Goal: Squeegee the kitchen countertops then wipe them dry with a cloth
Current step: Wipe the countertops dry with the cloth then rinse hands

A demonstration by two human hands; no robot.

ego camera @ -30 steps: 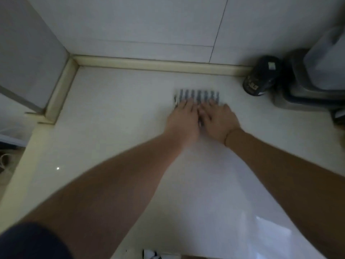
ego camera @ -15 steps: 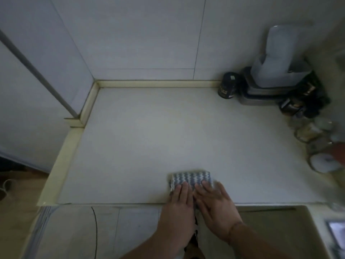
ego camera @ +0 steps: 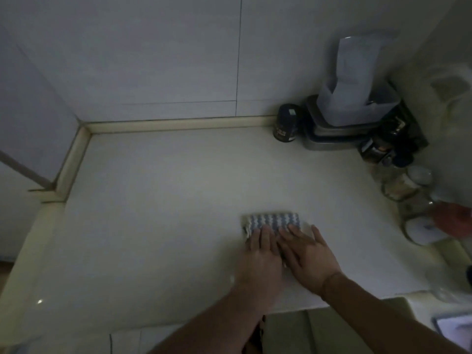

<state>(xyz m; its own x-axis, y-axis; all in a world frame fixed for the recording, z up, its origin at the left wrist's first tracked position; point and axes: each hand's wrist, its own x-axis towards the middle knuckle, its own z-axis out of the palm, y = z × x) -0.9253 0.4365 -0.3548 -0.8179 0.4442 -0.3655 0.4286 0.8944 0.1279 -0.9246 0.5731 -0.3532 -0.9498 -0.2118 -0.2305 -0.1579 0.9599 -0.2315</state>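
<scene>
— Surface condition?

— Pale bench (ego camera: pixel 153 213) set in a tiled corner, with a cream upstand along the back and left edges. Lighting is poor.

— Items at the right rear?

— A translucent plastic container (ego camera: pixel 355 98) on a stack of metal trays (ego camera: pixel 329 141), a dark jar (ego camera: pixel 285 127) just beside them, and several glass jars (ego camera: pixel 406 185) along the right side (contents not legible).

— The cloth?

— Folded blue-and-white zigzag cloth (ego camera: pixel 273 222), flat on the bench near the front edge.

— Hands?

— Left hand (ego camera: pixel 260 261) and right hand (ego camera: pixel 306 259) lie side by side, touching, fingers straight, pressing flat on the cloth's near part.
</scene>
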